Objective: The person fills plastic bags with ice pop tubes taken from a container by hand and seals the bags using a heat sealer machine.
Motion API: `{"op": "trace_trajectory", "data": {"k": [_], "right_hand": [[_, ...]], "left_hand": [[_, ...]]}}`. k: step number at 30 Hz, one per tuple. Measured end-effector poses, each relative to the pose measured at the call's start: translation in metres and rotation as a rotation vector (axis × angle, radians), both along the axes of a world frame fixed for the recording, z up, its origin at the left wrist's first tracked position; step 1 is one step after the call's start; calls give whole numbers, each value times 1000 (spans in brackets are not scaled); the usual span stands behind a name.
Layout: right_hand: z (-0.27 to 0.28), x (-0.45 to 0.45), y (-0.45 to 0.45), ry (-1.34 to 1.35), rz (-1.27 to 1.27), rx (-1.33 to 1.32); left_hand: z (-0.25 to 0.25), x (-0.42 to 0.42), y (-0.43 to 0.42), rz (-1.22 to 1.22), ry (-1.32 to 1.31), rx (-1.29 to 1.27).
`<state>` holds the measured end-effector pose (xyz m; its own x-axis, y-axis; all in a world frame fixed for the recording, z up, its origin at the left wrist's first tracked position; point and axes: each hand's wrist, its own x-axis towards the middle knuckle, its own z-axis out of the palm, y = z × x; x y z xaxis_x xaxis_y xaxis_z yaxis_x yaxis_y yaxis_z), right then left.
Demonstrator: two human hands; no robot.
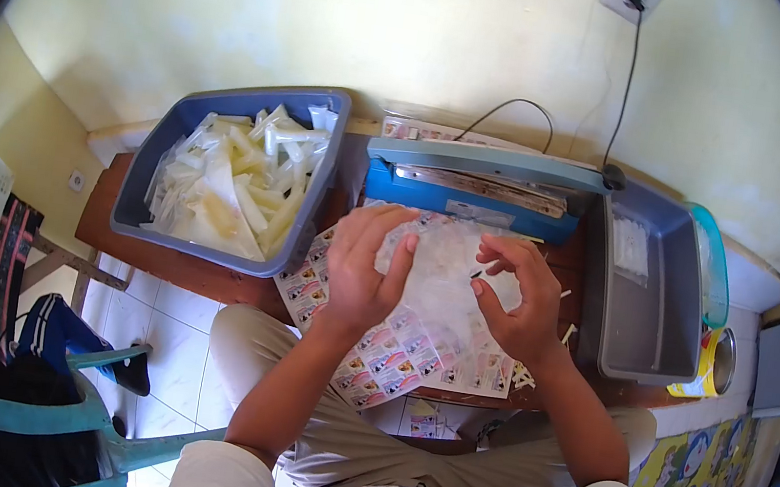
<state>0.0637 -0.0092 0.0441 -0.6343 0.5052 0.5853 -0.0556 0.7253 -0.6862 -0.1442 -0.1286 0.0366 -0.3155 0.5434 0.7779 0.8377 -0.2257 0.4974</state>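
Note:
My left hand is over the left part of a clear plastic sheet or bag, its thumb spread away from the fingers. On the other side, my right hand has curled fingers, with a gap between the thumb and index finger. A tiny dark piece shows at the right thumb tip; its kind is too small to tell. Printed paper sheets with repeated labels lie under the plastic. Just behind the hands stands a blue heat sealer with a long grey-blue arm.
A grey tub with many filled plastic tubes or sachets stands left on the wooden table. To the right are another grey tub with small clear packets and a yellow can. A cable runs up to a wall socket.

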Motion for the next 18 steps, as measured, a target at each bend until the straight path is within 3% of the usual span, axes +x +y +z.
{"op": "trace_trajectory", "data": {"k": [3,9,18], "right_hand": [[8,-38,2,0,36,13],[18,-146,-3,83,110,-72],[-22,-315,14,-64,184,103]], "left_hand": [[4,-28,-5,90,-144,-7],[16,-101,-14,286,-90,-49],[-26,-212,-13,518,-180,-290]]}}
